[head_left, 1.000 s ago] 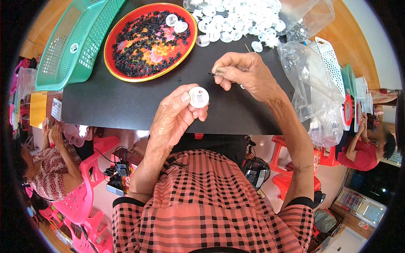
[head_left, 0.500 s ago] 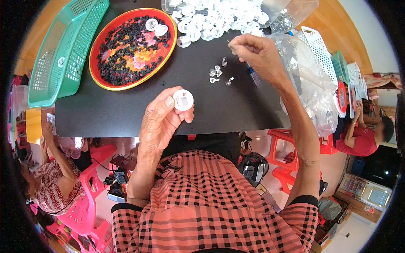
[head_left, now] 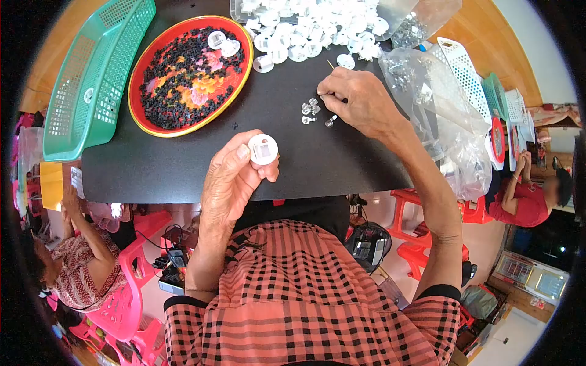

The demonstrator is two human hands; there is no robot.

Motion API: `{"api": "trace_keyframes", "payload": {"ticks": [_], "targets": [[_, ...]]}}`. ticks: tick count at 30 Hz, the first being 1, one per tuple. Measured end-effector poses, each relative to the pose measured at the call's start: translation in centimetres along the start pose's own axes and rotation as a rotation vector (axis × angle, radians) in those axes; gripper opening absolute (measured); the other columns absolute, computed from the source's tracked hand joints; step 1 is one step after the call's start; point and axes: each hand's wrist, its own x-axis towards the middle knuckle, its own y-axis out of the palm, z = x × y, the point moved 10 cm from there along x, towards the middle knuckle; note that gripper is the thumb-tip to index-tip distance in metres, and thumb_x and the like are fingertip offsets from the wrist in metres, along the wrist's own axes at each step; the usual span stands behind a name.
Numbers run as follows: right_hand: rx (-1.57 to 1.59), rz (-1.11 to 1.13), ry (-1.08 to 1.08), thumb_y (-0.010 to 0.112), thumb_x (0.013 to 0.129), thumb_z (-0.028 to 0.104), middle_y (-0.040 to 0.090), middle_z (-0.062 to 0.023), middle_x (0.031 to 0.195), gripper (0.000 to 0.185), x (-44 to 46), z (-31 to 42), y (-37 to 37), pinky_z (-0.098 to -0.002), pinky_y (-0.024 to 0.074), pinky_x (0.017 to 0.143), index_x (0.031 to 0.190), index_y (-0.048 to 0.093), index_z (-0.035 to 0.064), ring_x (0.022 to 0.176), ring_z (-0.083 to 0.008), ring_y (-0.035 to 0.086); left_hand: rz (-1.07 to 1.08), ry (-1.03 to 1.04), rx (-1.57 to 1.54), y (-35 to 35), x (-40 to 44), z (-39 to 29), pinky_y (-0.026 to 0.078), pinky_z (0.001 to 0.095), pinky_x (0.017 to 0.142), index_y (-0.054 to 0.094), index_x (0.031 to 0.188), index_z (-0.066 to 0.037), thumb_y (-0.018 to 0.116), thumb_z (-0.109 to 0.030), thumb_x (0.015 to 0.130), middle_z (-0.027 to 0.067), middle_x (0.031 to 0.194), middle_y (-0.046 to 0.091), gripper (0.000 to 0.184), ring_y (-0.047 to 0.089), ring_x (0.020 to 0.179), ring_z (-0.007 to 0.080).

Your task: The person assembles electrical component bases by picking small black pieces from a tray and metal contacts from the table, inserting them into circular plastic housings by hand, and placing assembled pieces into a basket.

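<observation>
My left hand (head_left: 235, 174) holds a white round plastic piece (head_left: 264, 149) between thumb and fingers, its face with a rectangular recess turned up. Over the table, my right hand (head_left: 363, 100) is closed in a pinch; what its fingertips grip is too small to make out. Above its knuckles shows the tip of a thin yellowish rod (head_left: 330, 63), the rest hidden by the hand. Just below and left of the fingertips lie several small clear pieces (head_left: 310, 108), and another clear piece (head_left: 331, 121) sits under the hand. Beyond the knuckles is a loose white disc (head_left: 345, 61).
A red tray (head_left: 140, 113) carries many tiny black parts and two white discs (head_left: 223, 44). Left of it stands a green basket (head_left: 91, 116). White discs (head_left: 305, 36) are heaped at the back. Clear plastic bags (head_left: 448, 134) line the right edge. People sit at both sides.
My right hand has come down toward the table and the small clear pieces. The blue screwdriver handle seen below it before is now out of sight. My left hand stays nearly still.
</observation>
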Motion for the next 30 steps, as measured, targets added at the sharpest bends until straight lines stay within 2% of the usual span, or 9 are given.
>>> {"api": "trace_keyframes", "payload": {"ticks": [3,6,9,12,16,19,23,26,30], "targets": [[-0.073,0.0,0.009,0.064,0.074,0.003,0.058,-0.0085,0.075,0.013,0.1,-0.1,0.1,-0.0318,0.0465,0.058,0.087,0.062,0.0019,0.061,-0.0211,0.058,-0.013,-0.001,0.005,0.0,0.0,0.0,0.048,0.0337,0.068,0.051,0.114,0.007,0.056,-0.023,0.09,0.0158,0.086,0.056,0.038,0.054,0.073,0.0211],[0.048,0.027,0.069,0.063,0.074,0.001,0.058,-0.0061,0.073,0.013,0.2,-0.7,0.3,-0.0287,0.046,0.059,0.087,0.061,0.0023,0.061,-0.0168,0.057,-0.002,-0.008,0.016,0.2,0.0,0.0,0.048,0.0337,0.068,0.051,0.114,0.007,0.056,-0.022,0.091,0.0152,0.087,0.056,0.038,0.054,0.074,0.0204],[0.33,-0.042,0.212,0.063,0.077,0.0,0.059,0.0011,0.071,0.012,0.1,-1.6,-0.3,-0.0223,0.0437,0.062,0.089,0.063,0.0036,0.064,-0.0053,0.052,0.005,-0.006,0.001,0.2,0.0,0.0,0.049,0.0336,0.068,0.051,0.114,0.007,0.056,-0.022,0.091,0.0146,0.088,0.056,0.037,0.054,0.074,0.0199],[0.578,0.007,0.332,0.064,0.078,0.001,0.06,0.0036,0.074,0.011,0.3,-1.1,0.2,-0.0203,0.0438,0.063,0.089,0.064,0.0042,0.067,-0.0035,0.053,-0.002,-0.017,-0.008,0.1,0.0,0.2,0.049,0.0336,0.069,0.051,0.114,0.006,0.055,-0.02,0.092,0.0141,0.088,0.056,0.035,0.054,0.074,0.0196],[0.931,0.06,0.333,0.066,0.078,0.001,0.063,0.0042,0.076,0.011,1.0,2.1,1.1,-0.0184,0.0456,0.063,0.088,0.066,0.0027,0.069,-0.0018,0.055,0.002,-0.006,-0.007,0.3,0.0,0.0,0.049,0.0334,0.069,0.052,0.114,0.005,0.053,-0.02,0.093,0.0123,0.089,0.057,0.033,0.055,0.076,0.0187],[0.89,0.13,0.13,0.066,0.076,-0.006,0.063,-0.0017,0.087,0.018,1.7,5.7,0.9,-0.0214,0.0466,0.067,0.091,0.063,0.0021,0.077,-0.0066,0.057,-0.008,-0.003,-0.006,0.3,0.0,0.0,0.049,0.0322,0.07,0.052,0.113,0.005,0.052,-0.021,0.094,0.0109,0.091,0.058,0.032,0.056,0.078,0.0178],[0.759,0.161,0.046,0.068,0.071,-0.004,0.065,-0.003,0.081,0.018,2.1,8.6,0.6,-0.0242,0.0468,0.066,0.087,0.065,0.0032,0.072,-0.0114,0.06,0.016,-0.008,-0.021,0.4,0.1,0.0,0.049,0.0314,0.071,0.052,0.114,0.004,0.052,-0.023,0.094,0.0101,0.093,0.059,0.033,0.057,0.079,0.0171],[0.648,0.115,-0.124,0.067,0.072,-0.003,0.066,-0.0044,0.082,0.016,2.1,9.8,0.3,-0.0258,0.0482,0.066,0.087,0.066,0.004,0.072,-0.0148,0.062,0.023,-0.01,-0.019,0.4,0.1,0.1,0.049,0.0314,0.072,0.052,0.114,0.004,0.051,-0.023,0.094,0.0099,0.093,0.059,0.033,0.058,0.079,0.0168],[0.579,0.107,-0.17,0.067,0.073,-0.002,0.066,-0.0057,0.083,0.015,2.0,10.7,0.0,-0.0273,0.0493,0.067,0.086,0.067,0.0048,0.074,-0.0176,0.063,0.024,-0.008,-0.009,0.3,0.0,0.1,0.049,0.031,0.072,0.052,0.114,0.003,0.051,-0.023,0.095,0.0094,0.093,0.059,0.032,0.058,0.08,0.0159]]}}
